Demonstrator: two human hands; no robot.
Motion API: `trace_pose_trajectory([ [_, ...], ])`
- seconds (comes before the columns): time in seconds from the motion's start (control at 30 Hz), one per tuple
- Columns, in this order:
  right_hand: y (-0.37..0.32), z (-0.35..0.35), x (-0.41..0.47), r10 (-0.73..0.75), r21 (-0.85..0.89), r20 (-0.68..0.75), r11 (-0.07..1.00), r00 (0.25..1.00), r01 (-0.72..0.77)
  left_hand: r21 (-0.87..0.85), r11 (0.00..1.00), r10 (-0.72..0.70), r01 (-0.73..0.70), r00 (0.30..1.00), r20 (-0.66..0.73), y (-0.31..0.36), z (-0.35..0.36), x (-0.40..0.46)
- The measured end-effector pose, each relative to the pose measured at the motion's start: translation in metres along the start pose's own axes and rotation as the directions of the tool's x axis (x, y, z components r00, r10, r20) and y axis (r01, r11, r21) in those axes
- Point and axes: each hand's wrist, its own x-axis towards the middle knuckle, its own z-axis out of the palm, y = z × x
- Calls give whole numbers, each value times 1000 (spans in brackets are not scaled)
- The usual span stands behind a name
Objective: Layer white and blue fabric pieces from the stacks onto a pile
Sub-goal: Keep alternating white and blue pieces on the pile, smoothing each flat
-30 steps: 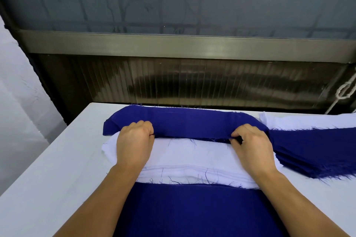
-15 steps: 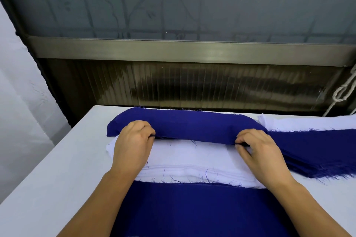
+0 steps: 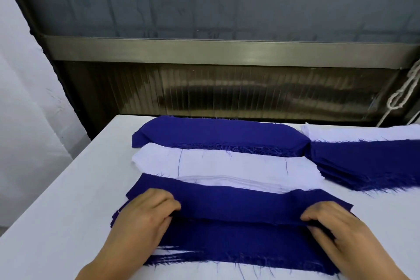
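White table (image 3: 56, 188) | both hands (image 3: 145, 213) pinch blue piece (image 3: 238, 202) | apparently over pile (image 3: 238, 248)

bare table (image 3: 68, 188) left, stacks (image 3: 363, 166) right

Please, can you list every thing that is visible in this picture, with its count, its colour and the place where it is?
blue piece: one, dark blue, held at both ends over the near pile
near pile: one, blue on top with white edges showing below, front of the table
white stack: one, white, middle of the table
far blue stack: one, dark blue, behind the white stack
right blue stack: one, dark blue, right side
right white stack: one, white, far right, behind the right blue stack
table: one, white, under everything
cord: one, whitish, hanging at the right edge
left hand: one, grips the piece's left end
right hand: one, grips the piece's right end
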Motion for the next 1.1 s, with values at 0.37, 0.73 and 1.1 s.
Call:
trace_pose_trajectory([
  [0.37,1,6,-19,-65,-41,-99,997,993,61,79,991,118,-108,984,-134,5,1,-19],
  [0.73,1,8,-22,-68,25,-61,997,996,69,-94,995,39,-42,998,-39,5,7,-23],
  [1.1,-4,2,-22,-33,-14,-15,999,999,33,-61,993,-102,101,995,-12,3,2,-25],
])
